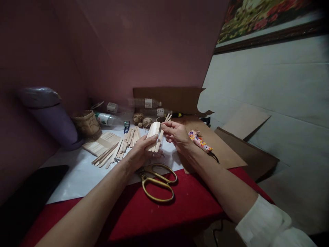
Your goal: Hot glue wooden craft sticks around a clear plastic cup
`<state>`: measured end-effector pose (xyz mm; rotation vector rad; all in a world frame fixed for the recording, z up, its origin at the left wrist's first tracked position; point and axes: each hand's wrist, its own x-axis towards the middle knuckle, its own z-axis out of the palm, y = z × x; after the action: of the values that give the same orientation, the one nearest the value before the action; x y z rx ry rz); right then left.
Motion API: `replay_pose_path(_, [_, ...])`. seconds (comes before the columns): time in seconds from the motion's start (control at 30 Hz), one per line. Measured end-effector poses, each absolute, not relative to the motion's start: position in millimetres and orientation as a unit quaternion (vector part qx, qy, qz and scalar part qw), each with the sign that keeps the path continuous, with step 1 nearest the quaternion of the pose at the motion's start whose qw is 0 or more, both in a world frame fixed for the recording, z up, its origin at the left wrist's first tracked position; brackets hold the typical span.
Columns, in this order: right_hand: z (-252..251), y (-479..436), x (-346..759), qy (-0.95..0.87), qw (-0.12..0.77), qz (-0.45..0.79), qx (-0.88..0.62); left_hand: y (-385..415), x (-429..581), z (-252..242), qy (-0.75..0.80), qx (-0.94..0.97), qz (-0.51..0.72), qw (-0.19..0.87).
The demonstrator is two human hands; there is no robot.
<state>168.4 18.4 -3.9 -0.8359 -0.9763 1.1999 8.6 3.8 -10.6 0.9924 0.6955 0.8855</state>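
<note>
My left hand is closed round a row of flat wooden craft sticks standing side by side, its thumb across their front. Something clear, perhaps plastic, shows just below them; I cannot make out what it is. My right hand pinches the upper end of one wooden craft stick at the right edge of that row. Whether this stick touches the row along its length I cannot tell. Loose craft sticks and a banded stack of sticks lie left of my hands. Gold-handled scissors rest below them.
A flower-patterned glue gun lies on cardboard beside my right forearm. Behind are twine balls, plastic bottles, a woven basket and a purple container. White sheeting covers part of the red cloth.
</note>
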Motion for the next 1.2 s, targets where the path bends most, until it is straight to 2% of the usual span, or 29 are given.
replay_pose_path(1.2, [-6.5,19.5,166.8,-0.435,0.649,0.502,-0.371,2.6,11.0,-13.4,0.298,0.467,0.399,0.73])
